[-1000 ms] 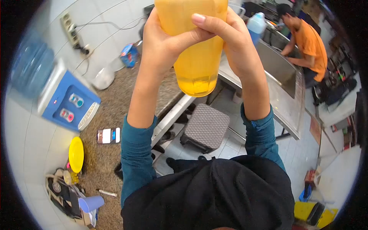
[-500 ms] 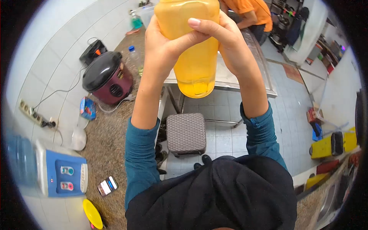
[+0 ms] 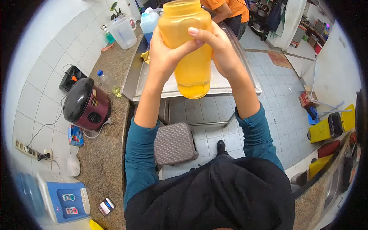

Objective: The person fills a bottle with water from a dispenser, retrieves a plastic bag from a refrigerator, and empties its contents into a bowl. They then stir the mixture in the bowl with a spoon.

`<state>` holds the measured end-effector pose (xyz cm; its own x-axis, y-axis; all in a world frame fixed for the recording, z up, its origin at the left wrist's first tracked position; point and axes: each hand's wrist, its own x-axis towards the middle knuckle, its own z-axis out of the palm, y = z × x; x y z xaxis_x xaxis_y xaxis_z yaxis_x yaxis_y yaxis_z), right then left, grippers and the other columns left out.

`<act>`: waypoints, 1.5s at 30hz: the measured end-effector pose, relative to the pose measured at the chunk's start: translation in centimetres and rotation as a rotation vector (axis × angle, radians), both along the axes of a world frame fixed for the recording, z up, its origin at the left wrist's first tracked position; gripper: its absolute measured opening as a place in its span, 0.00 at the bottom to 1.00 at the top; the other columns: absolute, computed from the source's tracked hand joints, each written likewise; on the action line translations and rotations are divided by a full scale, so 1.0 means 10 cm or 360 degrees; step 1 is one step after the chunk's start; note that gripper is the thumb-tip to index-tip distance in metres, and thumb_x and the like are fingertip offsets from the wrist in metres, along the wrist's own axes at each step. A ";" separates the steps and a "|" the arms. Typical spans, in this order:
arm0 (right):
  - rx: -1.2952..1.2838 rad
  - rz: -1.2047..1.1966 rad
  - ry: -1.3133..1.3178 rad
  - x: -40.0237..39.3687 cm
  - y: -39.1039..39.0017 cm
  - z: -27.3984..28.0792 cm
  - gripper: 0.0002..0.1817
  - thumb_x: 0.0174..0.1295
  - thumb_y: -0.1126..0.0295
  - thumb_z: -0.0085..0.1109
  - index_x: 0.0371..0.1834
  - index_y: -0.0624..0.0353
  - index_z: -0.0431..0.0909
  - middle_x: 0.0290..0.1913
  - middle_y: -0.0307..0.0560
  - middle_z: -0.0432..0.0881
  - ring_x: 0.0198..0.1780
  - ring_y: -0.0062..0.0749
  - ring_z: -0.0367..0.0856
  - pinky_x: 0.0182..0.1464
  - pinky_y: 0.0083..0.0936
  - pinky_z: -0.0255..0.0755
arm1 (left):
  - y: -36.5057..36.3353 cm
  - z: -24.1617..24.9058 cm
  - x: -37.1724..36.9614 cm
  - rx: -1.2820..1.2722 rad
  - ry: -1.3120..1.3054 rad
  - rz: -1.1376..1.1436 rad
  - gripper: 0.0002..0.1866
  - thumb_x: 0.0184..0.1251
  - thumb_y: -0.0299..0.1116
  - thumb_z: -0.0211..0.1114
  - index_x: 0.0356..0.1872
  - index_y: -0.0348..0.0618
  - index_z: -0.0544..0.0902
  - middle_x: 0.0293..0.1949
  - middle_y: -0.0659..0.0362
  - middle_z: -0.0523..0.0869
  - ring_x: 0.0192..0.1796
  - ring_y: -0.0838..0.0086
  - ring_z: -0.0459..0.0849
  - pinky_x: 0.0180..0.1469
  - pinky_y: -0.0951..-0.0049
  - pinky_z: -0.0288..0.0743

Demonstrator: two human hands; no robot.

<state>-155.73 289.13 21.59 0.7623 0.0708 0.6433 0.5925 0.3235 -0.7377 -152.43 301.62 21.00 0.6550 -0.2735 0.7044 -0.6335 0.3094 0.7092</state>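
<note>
A large yellow-orange plastic jar [image 3: 191, 71], open at its mouth, is held upright out in front of me, with some liquid showing near its base. My left hand [image 3: 165, 53] wraps the jar's left side, while my right hand [image 3: 220, 48] grips the right side. Both thumbs meet across the near face. Behind the jar, overlapped by it in this view, stands a metal table [image 3: 230, 86]. Past my left hand are a bottle of blue liquid [image 3: 148, 23] and a yellow cloth [image 3: 145, 57].
A woven-top stool [image 3: 174, 143] stands below, in front of the table. On the granite counter [image 3: 101, 161] at left are a rice cooker [image 3: 86, 103], a clear bottle [image 3: 109, 83], a measuring jug [image 3: 123, 32], a phone [image 3: 106, 206] and a water dispenser [image 3: 65, 197]. A person in orange [image 3: 230, 9] works beyond the table.
The view has shifted forward, so the jar's mouth, the measuring jug and the blue bottle now show. The stool sits lower and further left. Both hands keep the same hold on the jar.
</note>
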 end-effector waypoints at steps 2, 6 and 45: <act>0.0096 0.0077 0.0076 0.24 -0.20 -0.12 0.21 0.51 0.63 0.59 0.45 0.63 0.68 0.39 0.41 0.75 0.40 0.20 0.74 0.42 0.18 0.68 | -0.20 -0.07 0.17 0.0077 0.0008 0.0128 0.26 0.41 0.37 0.73 0.43 0.38 0.73 0.41 0.57 0.77 0.42 0.75 0.78 0.44 0.76 0.73; 0.0311 0.0240 0.0251 0.80 -0.53 -0.41 0.22 0.52 0.62 0.58 0.46 0.63 0.66 0.37 0.40 0.73 0.40 0.22 0.72 0.44 0.20 0.67 | -0.51 -0.25 0.67 0.0314 0.0083 0.0425 0.29 0.40 0.39 0.73 0.44 0.37 0.73 0.43 0.56 0.75 0.43 0.75 0.77 0.45 0.75 0.71; 0.0565 0.0205 0.1897 2.47 -0.25 -2.61 0.24 0.55 0.52 0.48 0.52 0.51 0.61 0.45 0.40 0.68 0.43 0.30 0.67 0.47 0.29 0.56 | -0.50 -1.90 3.20 0.1420 0.1801 0.0219 0.36 0.37 0.47 0.71 0.42 0.25 0.72 0.33 0.48 0.80 0.33 0.64 0.82 0.35 0.71 0.77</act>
